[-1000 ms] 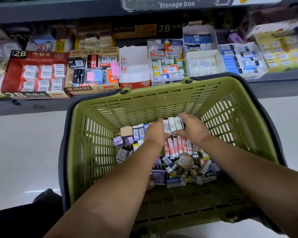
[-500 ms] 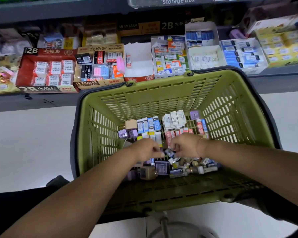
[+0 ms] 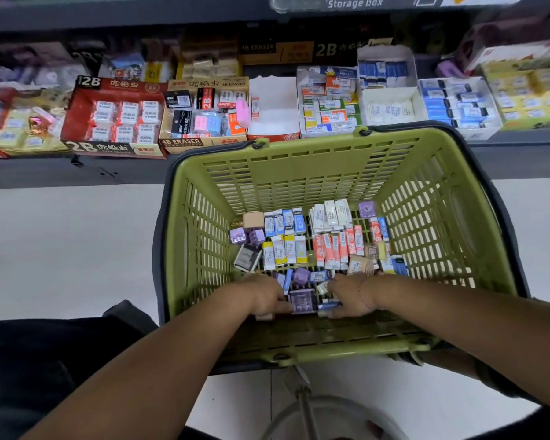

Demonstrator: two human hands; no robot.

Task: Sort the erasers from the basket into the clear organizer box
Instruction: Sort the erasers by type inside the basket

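A green basket [image 3: 299,160] with a dark rim stands in front of me. Its far half holds erasers in neat rows: blue-white ones [image 3: 285,221], white ones [image 3: 331,214], yellow-white ones [image 3: 285,250] and red-white ones [image 3: 337,249]. Loose erasers lie heaped on the near side. My left hand [image 3: 265,296] and my right hand [image 3: 353,296] are both down in that heap, backs up and fingers curled. Left fingers grip the edge of a purple eraser [image 3: 302,300]; right fingers grip a blue eraser [image 3: 328,304]. My fingertips are hidden. No clear organizer box shows plainly.
Behind the basket runs a shelf with open display boxes of erasers: a red 2B box [image 3: 115,119], a 4B ERASER box [image 3: 204,115], a nearly empty white box [image 3: 273,112]. A "Storage box" label [image 3: 354,3] hangs above. White floor lies on the left.
Both hands pulled back from the far rows to the loose heap at the near side. The white erasers they were on now stand in their row. The view shifted left.
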